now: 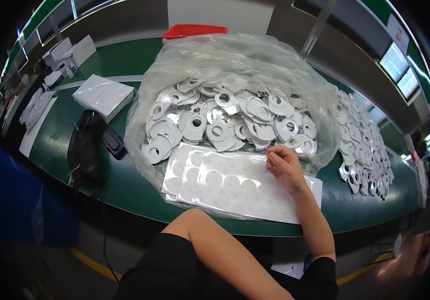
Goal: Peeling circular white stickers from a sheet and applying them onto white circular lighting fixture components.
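My right hand (285,169) is raised over the right part of a stack of glossy white sheets (242,200) marked with rows of circles. Its thumb and fingers are drawn together in a pinch; whatever they hold, if anything, is too small to make out. Just beyond the fingers lies a heap of flat silver-white ring-shaped parts (217,132), each with a round hole. The heap spills from a big clear plastic bag (215,60). A bent bare arm, apparently my left, crosses the lower middle, and its hand is out of sight.
More ring-shaped parts (365,145) are piled at the right of the green table (275,229). On the left lie a black pouch (87,150), a small black device (114,143) and a plastic-wrapped white packet (104,95). A red tray (195,31) sits behind the bag.
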Demonstrator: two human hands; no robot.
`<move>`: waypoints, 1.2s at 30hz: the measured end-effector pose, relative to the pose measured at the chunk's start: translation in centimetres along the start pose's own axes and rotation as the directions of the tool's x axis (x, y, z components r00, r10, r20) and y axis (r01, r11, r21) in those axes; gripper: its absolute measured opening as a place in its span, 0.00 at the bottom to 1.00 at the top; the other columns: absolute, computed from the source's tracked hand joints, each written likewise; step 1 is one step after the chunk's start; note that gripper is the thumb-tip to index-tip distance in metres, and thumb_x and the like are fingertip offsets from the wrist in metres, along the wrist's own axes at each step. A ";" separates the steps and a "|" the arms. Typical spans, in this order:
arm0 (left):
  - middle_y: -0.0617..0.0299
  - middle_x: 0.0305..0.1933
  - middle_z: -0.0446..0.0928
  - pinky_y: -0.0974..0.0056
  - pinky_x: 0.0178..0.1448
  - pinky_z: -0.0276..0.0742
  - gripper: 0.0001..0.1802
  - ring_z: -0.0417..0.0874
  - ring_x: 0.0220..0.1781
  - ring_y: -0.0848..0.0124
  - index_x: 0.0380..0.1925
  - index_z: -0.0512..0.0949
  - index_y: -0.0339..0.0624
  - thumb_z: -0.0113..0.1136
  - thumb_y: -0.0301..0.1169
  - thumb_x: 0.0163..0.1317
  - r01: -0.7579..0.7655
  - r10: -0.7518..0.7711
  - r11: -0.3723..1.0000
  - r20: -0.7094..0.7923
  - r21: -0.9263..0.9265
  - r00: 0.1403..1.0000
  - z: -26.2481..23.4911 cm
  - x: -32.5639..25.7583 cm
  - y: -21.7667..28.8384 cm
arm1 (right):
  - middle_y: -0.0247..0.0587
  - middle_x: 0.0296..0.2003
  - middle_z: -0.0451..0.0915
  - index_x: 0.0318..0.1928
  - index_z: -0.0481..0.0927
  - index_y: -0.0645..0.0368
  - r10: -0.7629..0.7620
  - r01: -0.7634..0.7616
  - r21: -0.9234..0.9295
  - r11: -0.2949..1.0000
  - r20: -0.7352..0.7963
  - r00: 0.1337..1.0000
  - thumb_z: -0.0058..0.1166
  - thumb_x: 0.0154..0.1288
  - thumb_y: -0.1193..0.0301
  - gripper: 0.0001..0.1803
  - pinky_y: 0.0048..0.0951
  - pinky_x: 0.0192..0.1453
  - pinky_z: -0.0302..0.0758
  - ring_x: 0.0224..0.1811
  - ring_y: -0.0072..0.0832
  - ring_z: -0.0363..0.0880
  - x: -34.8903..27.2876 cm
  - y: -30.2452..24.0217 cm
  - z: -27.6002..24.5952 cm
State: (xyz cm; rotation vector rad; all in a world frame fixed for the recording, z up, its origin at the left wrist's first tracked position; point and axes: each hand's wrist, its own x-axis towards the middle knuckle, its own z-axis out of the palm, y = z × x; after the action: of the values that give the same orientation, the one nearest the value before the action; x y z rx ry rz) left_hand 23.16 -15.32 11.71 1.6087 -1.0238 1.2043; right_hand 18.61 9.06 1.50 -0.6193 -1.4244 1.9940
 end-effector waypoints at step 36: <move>0.54 0.21 0.74 0.55 0.31 0.68 0.11 0.74 0.23 0.56 0.20 0.74 0.38 0.54 0.35 0.51 0.546 -0.854 0.285 -0.051 0.788 0.518 -1.5 1.0 12.0 | 0.28 0.31 0.76 0.43 0.78 0.59 0.052 -0.055 -0.043 0.998 -0.066 0.996 0.56 0.64 0.69 0.09 0.17 0.37 0.70 0.30 0.13 0.70 0.3 0.7 -0.3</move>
State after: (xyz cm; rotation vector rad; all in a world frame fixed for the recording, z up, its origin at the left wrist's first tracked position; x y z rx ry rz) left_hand 11.67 -17.58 14.86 2.6282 0.2149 0.6023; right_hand 18.47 9.26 0.78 -0.7425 -1.4300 1.9692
